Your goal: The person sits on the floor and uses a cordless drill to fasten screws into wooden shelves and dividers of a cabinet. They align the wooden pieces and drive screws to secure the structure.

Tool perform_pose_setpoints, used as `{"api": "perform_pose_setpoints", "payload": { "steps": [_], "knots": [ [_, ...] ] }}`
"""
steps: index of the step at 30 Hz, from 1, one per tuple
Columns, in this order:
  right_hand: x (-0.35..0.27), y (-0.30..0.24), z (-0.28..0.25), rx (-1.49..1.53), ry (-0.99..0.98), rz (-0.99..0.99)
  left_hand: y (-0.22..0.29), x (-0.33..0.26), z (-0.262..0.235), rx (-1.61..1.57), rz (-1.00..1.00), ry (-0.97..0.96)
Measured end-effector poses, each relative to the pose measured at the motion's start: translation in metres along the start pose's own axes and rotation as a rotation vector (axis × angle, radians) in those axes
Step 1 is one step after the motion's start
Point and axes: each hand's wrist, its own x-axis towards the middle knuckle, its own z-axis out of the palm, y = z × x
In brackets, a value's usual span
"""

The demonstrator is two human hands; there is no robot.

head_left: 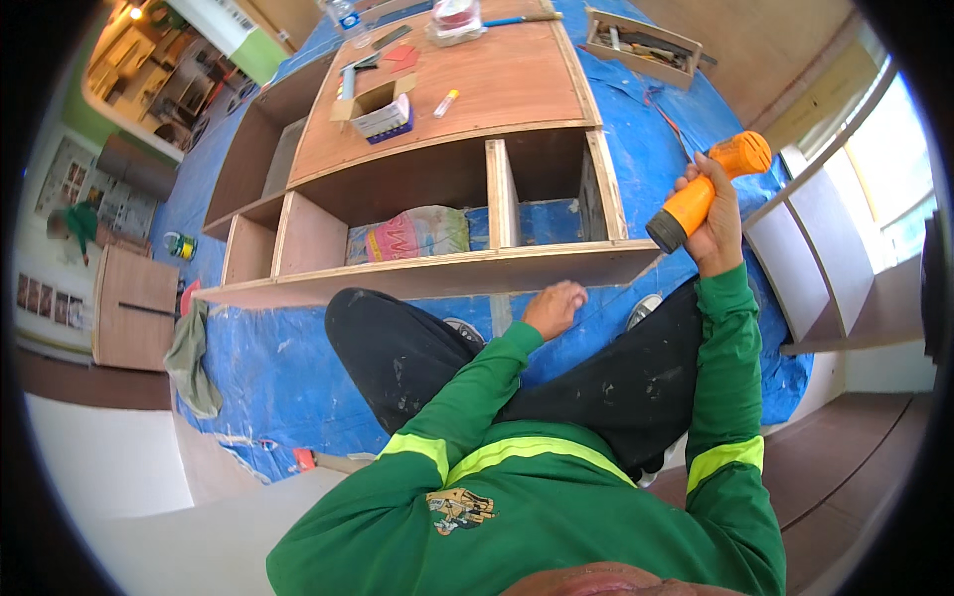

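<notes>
My right hand point(717, 221) is raised at the right and wrapped round an orange cordless drill point(686, 207) with a dark end. The drill is held tilted, close to the front right corner of a wooden cabinet frame point(447, 261) lying before me. My left hand point(555, 308) hovers between my knees, just short of the frame's near edge. Its fingers are curled together; what they hold, if anything, is too small to make out. Inside the frame's middle compartment lies a printed sack point(417, 234).
On the wooden panel stand an open small box point(380, 107) and a glue stick point(446, 103), with a water bottle point(346, 18) behind. A wooden tool tray point(644, 50) sits at the far right on blue sheeting point(288, 368). A cloth point(195, 363) hangs at the left.
</notes>
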Motion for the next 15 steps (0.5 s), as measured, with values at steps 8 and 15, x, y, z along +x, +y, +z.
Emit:
{"api": "perform_pose_setpoints", "payload": {
  "steps": [8,15],
  "knots": [
    [-0.02,-0.027,-0.016,0.042,-0.027,-0.039,0.007,0.048,-0.154,0.492,-0.141,0.769],
    [-0.024,-0.04,-0.044,0.104,0.016,-0.103,-0.073,0.082,-0.152,0.156,-0.782,0.253]
  ]
}}
